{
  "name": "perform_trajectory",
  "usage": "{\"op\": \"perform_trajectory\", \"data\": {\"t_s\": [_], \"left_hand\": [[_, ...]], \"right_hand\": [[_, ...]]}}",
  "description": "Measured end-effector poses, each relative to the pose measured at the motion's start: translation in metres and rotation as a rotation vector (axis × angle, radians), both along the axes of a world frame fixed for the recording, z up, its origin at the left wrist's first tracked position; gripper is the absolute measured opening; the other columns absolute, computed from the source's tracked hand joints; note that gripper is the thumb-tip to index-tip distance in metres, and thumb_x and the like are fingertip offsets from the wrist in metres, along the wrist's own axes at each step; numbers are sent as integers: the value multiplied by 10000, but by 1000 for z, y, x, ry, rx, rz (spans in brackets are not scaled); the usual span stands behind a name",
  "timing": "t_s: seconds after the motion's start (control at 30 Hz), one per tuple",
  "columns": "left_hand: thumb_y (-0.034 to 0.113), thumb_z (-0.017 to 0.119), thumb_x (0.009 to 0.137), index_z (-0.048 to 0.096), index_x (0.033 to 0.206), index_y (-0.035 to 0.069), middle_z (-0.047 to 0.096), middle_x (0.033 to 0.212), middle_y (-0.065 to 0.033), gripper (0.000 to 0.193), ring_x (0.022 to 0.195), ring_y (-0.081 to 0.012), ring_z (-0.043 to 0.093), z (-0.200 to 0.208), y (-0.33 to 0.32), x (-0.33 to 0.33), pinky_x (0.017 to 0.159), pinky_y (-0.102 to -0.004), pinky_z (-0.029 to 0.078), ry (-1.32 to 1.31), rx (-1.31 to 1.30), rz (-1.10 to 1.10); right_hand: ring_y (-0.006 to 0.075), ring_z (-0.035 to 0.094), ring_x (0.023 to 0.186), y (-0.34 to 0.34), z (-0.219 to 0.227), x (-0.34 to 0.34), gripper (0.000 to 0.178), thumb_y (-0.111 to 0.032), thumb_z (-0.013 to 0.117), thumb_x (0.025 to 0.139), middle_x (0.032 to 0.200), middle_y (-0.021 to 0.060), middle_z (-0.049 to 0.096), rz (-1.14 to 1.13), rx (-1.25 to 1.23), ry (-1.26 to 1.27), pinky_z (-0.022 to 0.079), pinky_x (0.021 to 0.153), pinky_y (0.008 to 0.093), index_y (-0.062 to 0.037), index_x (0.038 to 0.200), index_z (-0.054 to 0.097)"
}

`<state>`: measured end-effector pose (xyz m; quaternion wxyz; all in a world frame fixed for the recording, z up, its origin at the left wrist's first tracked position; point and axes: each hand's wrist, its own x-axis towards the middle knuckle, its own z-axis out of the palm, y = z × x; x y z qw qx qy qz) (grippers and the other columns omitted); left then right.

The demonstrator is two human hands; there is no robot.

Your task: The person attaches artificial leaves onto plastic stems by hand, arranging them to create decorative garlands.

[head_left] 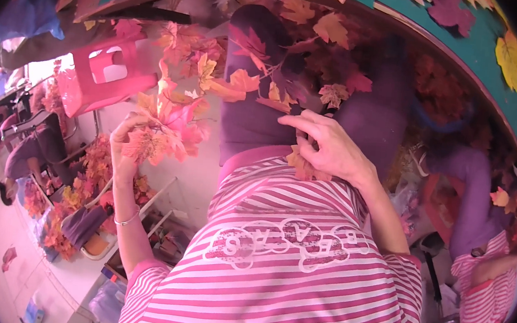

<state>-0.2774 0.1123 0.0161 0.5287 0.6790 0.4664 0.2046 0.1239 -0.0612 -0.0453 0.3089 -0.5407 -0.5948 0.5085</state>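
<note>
At the left, my left hand point(124, 147) is closed around a sprig of artificial maple leaves point(177, 129), orange and pink. Its leaves spread to the right of my fingers. My right hand point(334, 145) hovers over my lap, index finger stretched out and the others loosely bent and apart. An orange leaf point(302, 165) lies below those fingers by the shirt hem; whether they touch it I cannot tell. More leaf branches point(241, 84) extend across my dark trousers between the two hands. A small leaf point(333, 95) rests just beyond my right hand.
A green-topped table point(410, 35) with loose leaves curves along the far edge. A pink plastic stool point(107, 73) stands at the far left. Leaf piles point(82, 190) lie beyond my left forearm. One person point(39, 151) bends at the left; another point(486, 274) sits close at the right.
</note>
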Motion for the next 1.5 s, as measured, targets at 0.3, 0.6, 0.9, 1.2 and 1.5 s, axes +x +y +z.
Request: {"op": "perform_trajectory", "data": {"t_s": [0.3,0.6,0.9,1.2,1.5], "left_hand": [[68,745,865,722,990,-24,662,1000,-89,157,998,-198,612,5,-14,-6,895,-329,487,-3,-24,-72],[52,725,857,722,1042,-14,655,1016,-84,196,1009,-204,625,-3,-24,-8,896,-317,494,-18,-158,-62],[18,698,847,727,1072,-23,651,948,-86,231,887,-192,647,33,-33,36,778,-342,539,477,-152,-134],[68,729,843,746,1044,-4,653,829,-105,214,812,-249,631,15,-47,28,703,-352,497,557,91,-267],[10,699,830,750,1096,16,668,829,-91,270,771,-192,584,10,-54,36,755,-334,483,389,52,-190]], "right_hand": [[260,634,717,57,12,-41,869,22,581,853,888,122,617,2,-82,15,517,691,412,-193,1618,227],[385,646,920,44,-23,-44,409,-4,613,818,958,187,606,52,51,-255,513,804,457,-51,1221,660],[411,660,921,39,-40,-54,442,-71,599,849,959,225,666,34,35,-168,535,772,487,-15,1286,633],[171,634,703,53,-30,-61,565,-38,587,844,818,79,674,61,-422,147,510,692,314,36,1403,550],[44,542,809,56,-32,-84,819,38,622,877,935,-15,615,40,-740,727,448,745,197,-65,1611,271]]}}
